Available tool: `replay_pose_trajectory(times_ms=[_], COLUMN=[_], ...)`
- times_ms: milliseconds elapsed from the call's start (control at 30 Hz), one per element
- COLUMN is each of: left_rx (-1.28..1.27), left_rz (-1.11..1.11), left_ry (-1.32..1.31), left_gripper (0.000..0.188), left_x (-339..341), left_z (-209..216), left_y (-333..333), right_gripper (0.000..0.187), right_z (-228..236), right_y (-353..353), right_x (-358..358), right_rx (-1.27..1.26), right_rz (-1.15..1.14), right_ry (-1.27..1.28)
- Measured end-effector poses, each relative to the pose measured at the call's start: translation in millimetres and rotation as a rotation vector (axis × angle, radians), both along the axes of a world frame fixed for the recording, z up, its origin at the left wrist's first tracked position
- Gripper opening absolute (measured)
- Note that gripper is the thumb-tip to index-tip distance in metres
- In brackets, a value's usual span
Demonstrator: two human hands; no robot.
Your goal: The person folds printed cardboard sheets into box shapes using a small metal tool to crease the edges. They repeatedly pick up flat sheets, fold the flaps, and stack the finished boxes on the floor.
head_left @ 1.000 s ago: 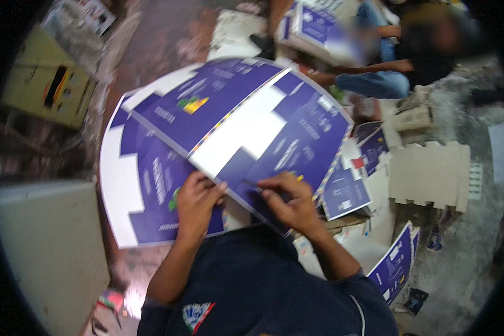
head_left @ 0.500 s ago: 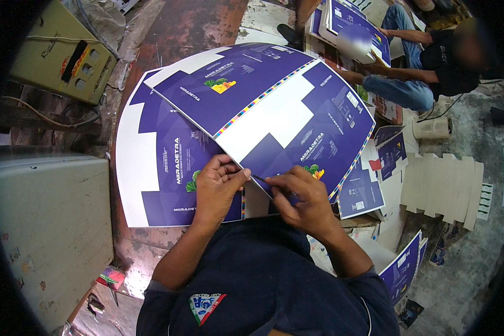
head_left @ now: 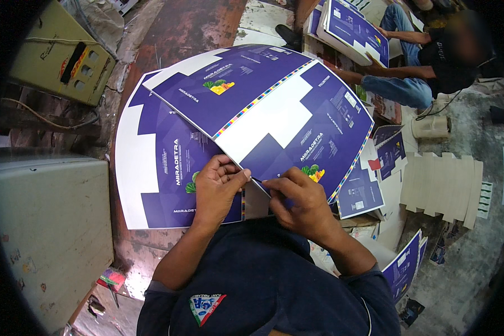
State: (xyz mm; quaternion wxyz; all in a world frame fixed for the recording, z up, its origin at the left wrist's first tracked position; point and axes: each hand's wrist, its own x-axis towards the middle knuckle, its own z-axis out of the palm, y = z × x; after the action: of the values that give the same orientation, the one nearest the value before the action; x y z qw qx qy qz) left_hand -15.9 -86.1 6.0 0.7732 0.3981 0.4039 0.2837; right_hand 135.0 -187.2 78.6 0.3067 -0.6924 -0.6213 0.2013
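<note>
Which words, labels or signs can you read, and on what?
I won't copy wording out, but print shows here:
Upper purple sheet: large lettering, legible; fine lines too small.
Lower purple sheet: white lettering, legible.
Triangular shirt badge: small letters.
Olive-green box: handwriting, unclear.
Co-worker's shirt: lettering, unclear.

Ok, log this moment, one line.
left hand pinching edge of upper printed sheet | right hand gripping thin dark object near that edge | lower printed sheet partly underneath

The person's two hands (head_left: 215,187), two large overlapping printed sheets (head_left: 271,126), one co-worker (head_left: 439,61), one triangular badge (head_left: 205,306)
</note>
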Motion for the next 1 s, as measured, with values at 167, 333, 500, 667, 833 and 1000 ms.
replay_pose_trajectory(times_ms=[167, 333, 500, 667, 833, 1000], left_rx=[-0.001, 0.009, 0.014, 0.014, 0.022, 0.015], left_rz=[0.007, 0.017, 0.025, 0.022, 0.009, 0.013], left_ry=[-0.011, -0.018, -0.010, -0.011, -0.004, -0.041], left_gripper=[0.032, 0.032, 0.032, 0.032, 0.028, 0.028], left_x=[0.9, 1.3, 3.7, 5.0, 5.4, 6.9], left_z=[2.3, 1.3, 1.5, 3.4, 11.1, 12.5], left_y=[-0.5, -0.4, 1.1, 1.9, 3.4, 3.2], right_gripper=[0.027, 0.028, 0.026, 0.028, 0.022, 0.021], right_z=[3.6, 10.4, 13.5, 20.6, 17.8, 26.3], right_y=[1.8, 2.7, -5.5, -37.2, -82.9, -112.2], right_x=[-2.2, -2.6, 0.2, 9.0, 17.2, 29.2], right_rx=[-0.017, -0.029, -0.123, -0.273, -0.395, -0.512], right_rz=[0.034, 0.061, 0.113, 0.201, 0.243, 0.273], right_ry=[-0.053, -0.085, -0.171, -0.235, -0.246, -0.270])
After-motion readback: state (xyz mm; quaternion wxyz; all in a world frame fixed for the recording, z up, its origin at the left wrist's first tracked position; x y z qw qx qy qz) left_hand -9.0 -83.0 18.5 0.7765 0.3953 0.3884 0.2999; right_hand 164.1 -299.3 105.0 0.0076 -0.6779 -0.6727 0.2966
